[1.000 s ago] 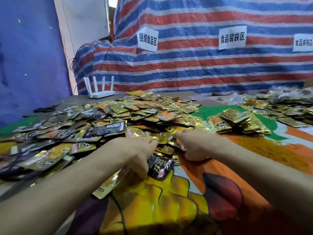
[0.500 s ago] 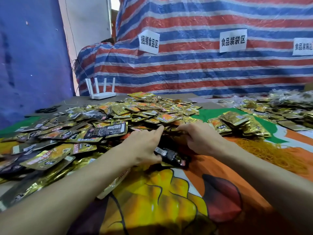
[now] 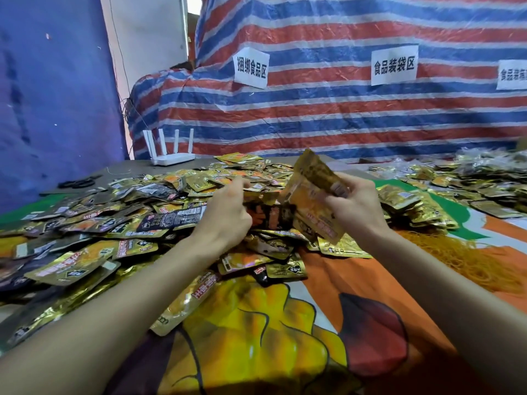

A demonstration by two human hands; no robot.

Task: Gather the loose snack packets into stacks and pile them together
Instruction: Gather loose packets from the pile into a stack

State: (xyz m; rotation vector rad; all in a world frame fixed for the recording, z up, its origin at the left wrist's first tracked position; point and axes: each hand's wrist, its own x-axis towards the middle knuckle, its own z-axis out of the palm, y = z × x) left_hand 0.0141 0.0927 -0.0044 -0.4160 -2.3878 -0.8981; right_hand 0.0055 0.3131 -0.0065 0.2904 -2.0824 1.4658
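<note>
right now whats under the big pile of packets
A printed cloth shows at the near edge of the packets, and grey tabletop at their far edge. Where the cloth ends beneath them is covered.

Packets (image 3: 74,262): glossy foil-look plastic, mostly gold, some black, crinkly w/ strong glare spots. Table cover (image 3: 256,337) looks like printed cloth, smooth, slight sheen. Backdrop tarp (image 3: 342,124): woven plastic, striped, creased, semi-gloss. Signs (image 3: 394,65) on it: white paper, matt. Router (image 3: 172,158): smooth white plastic. Rubber bands (image 3: 456,258): thin, dull orange-yellow. Blue wall sheet (image 3: 51,109): matt, fabric-like, a few pale specks.
</note>
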